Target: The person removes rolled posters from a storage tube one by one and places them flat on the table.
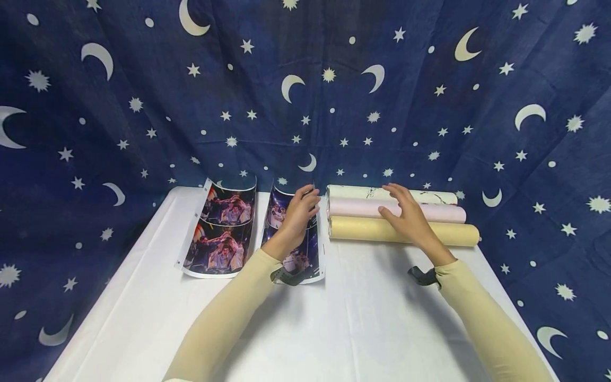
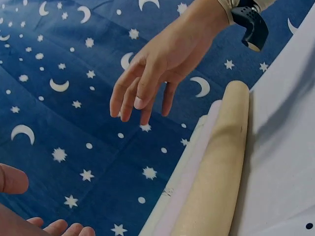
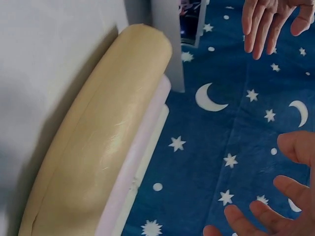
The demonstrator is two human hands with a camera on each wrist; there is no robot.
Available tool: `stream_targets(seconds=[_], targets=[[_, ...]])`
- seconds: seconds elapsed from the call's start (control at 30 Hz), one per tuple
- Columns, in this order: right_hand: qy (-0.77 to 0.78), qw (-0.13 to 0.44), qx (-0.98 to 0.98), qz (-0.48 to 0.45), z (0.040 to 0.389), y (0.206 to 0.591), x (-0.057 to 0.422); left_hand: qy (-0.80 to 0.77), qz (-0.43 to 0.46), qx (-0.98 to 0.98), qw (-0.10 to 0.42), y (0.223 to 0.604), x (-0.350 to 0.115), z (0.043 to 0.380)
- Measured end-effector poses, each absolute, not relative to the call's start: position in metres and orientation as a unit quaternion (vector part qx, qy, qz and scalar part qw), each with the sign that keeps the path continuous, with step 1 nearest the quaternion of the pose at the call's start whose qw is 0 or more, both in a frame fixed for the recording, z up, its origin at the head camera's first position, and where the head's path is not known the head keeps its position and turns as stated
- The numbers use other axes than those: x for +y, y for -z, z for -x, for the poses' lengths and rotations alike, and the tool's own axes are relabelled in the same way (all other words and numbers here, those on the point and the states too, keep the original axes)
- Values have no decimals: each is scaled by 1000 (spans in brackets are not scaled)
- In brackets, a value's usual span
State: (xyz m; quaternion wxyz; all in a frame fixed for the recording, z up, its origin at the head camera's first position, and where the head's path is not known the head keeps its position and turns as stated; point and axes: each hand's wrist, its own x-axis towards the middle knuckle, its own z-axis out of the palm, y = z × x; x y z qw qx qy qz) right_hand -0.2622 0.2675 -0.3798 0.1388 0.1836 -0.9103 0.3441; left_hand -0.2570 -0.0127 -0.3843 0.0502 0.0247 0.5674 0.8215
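Observation:
My left hand (image 1: 297, 216) hovers over the right-hand printed poster (image 1: 300, 261), its fingers loosely bent and holding nothing. Above three rolls lying side by side is my right hand (image 1: 409, 216), thumb and fingers spread and empty. The nearest roll is yellow (image 1: 360, 229), the middle one pale pink (image 1: 353, 207), and the far one white with a dark branch-like pattern (image 1: 346, 191). In the left wrist view the right hand (image 2: 170, 56) appears raised, apart from the rolls. The right wrist view has the left hand (image 3: 275, 22) at top right, also empty.
A second poster (image 1: 224, 223), its ends curling, lies further left on the white-covered table (image 1: 353, 307). Dark blue cloth (image 1: 329, 106) with moons and stars hangs behind the table and along its sides. A black wrist device (image 1: 424, 276) sits under the right wrist.

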Motion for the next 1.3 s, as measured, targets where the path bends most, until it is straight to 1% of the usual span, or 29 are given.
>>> stream_targets(seconds=[0.17,0.53,0.73,1.03,1.3], targets=[[-326,121,-921,-175,274,383,272,-813,-7,579,63,392,-6,271],[-258,42,-953,-151,303,397,283,-792,46,601,96,404,15,297],[-249,30,-958,-141,312,399,286,-787,57,604,109,408,24,307],[-247,3,-960,-134,318,403,286,-795,43,594,116,411,43,316],[-247,5,-959,-138,320,410,285,-776,77,615,116,419,51,323]])
